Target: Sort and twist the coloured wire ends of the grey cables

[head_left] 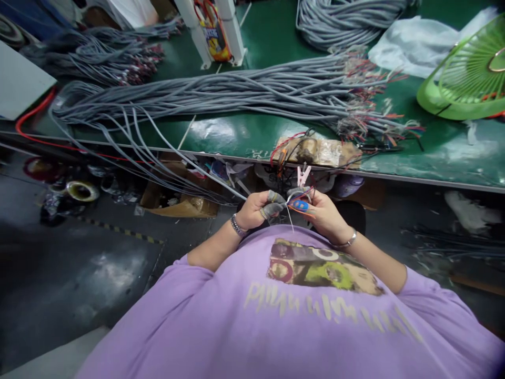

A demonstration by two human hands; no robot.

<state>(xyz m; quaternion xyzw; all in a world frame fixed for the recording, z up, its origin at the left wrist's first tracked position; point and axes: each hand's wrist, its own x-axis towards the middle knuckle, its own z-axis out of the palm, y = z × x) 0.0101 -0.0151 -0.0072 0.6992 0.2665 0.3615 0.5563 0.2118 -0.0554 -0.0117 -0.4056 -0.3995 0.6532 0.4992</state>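
My left hand [260,208] is closed in a pinch around the end of a grey cable [221,181], with grey covers on its fingertips. Thin wires, including a white one [291,218], stick out past its fingers. Close against it, my right hand [321,210] is closed too, its covered fingertips meeting at the cable end. A small blue-and-orange piece [300,205] shows in the right palm; its exact kind is unclear. Just beyond the right fingers stands a pink clothes-peg-like clip [303,175], near the bench edge.
A long bundle of grey cables [221,95] with frayed coloured ends lies across the green bench [221,134]. More cables [347,23] are coiled behind. A green fan [469,68] stands right. Below are a cardboard box [181,205] and tape rolls [82,191].
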